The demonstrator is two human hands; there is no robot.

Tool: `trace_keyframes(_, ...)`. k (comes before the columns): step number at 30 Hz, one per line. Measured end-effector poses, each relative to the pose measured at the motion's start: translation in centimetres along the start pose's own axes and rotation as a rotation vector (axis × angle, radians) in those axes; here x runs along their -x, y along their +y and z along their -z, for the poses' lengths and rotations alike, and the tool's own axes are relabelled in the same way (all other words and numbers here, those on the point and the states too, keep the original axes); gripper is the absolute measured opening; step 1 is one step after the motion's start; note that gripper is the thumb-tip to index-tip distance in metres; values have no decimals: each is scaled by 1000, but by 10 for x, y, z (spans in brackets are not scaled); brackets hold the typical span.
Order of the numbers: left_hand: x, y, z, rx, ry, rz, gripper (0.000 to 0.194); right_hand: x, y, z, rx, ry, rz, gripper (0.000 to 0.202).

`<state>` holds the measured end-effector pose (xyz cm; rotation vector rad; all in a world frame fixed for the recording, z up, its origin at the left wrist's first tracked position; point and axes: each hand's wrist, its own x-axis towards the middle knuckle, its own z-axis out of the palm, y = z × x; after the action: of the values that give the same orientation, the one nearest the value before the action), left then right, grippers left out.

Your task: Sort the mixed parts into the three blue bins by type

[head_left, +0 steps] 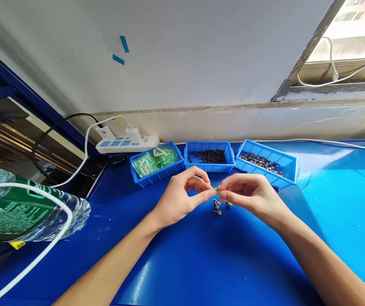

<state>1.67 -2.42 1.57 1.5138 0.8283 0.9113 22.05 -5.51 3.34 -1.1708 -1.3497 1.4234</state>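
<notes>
My left hand (184, 195) and my right hand (255, 195) meet above the blue table, thumb and forefinger of each pinched on one small metal fastener (216, 189). Its exact kind is too small to make out. Just below my fingertips, a little pile of similar metal fasteners (217, 207) lies on the table, and a few more sit partly behind my right fingers. Beyond my hands stand a blue bin of black screws (212, 156) and, to its right, a blue bin (292, 165) of small shiny metal pieces (260, 162).
A third blue bin (144, 182) holds green packets (158, 159). Behind it is a white power strip (128, 144) with plugs. A large water bottle (16, 210) lies at the left, a white cable (64, 208) looping before it. The wall (185, 63) closes off the table's back.
</notes>
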Motion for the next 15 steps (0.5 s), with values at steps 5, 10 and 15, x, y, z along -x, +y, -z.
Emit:
trace_keyframes(5, 0, 0, 1, -103, -1, -54, 16, 0, 2, -1, -2, 25, 36, 37)
trace_keyframes(10, 1, 1, 1, -180, -33, -62, 13, 0, -1, -3, 54, 29, 47, 42)
trace_keyframes(15, 2, 3, 1, -247, -43, -78, 9, 0, -5, -3, 126, 52, 41, 42)
